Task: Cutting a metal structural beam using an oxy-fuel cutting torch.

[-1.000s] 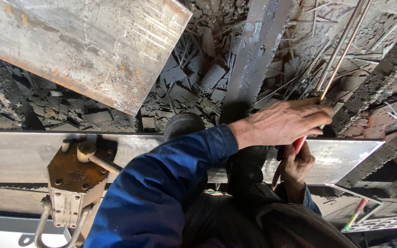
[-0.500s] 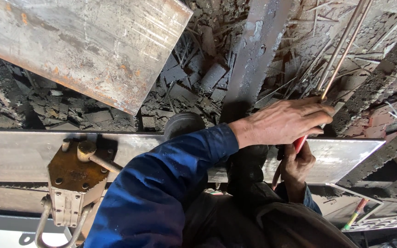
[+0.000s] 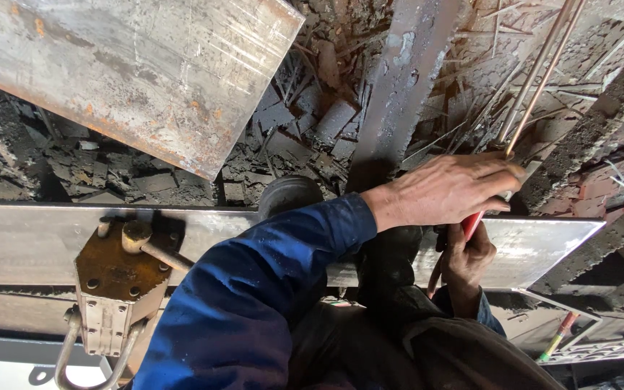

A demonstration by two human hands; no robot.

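L hand (image 3: pixel 445 189) grips thin rods (image 3: pixel 536 79).

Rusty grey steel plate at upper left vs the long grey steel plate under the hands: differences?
The rusty grey steel plate lies tilted, bare of fittings, orange rust along its edge. The long grey steel plate runs level and carries a rust-brown clamp; the left hand reaches across it. Both are flat, scratched and worn.

rusty steel plate (image 3: pixel 131 72) — upper left | brown clamp fixture (image 3: pixel 113 278) — lower left
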